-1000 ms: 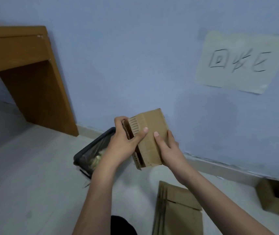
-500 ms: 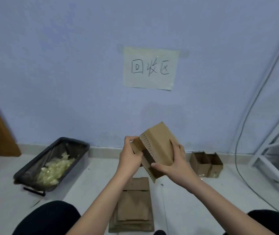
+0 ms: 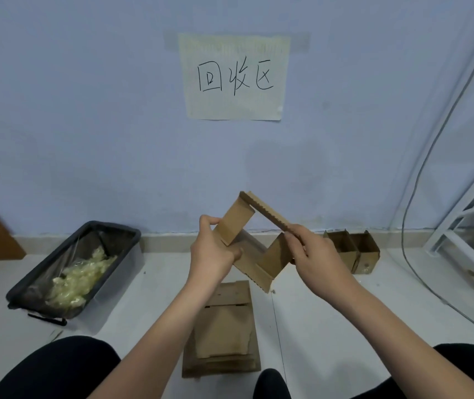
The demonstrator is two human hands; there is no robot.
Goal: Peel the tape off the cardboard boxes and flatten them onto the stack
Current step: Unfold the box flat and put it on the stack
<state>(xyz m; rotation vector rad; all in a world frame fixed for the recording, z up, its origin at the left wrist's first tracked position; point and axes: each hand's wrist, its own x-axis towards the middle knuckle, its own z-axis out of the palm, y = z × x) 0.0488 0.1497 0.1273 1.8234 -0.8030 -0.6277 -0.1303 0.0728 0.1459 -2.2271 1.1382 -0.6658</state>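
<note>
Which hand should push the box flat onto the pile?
Probably the right hand. It pinches the box's raised top flap, so it could fold that down toward the stack just below. The left hand grips the lower side and looks better placed to steady it.

Small brown cardboard box [image 3: 254,246], opened up and partly unfolded, tilted in the air, flaps sticking out. Flat pile of brown cardboard sheets [image 3: 222,335] on the floor just below, nearer. Two more small open brown cardboard boxes [image 3: 352,250] far right, by the wall.
</note>
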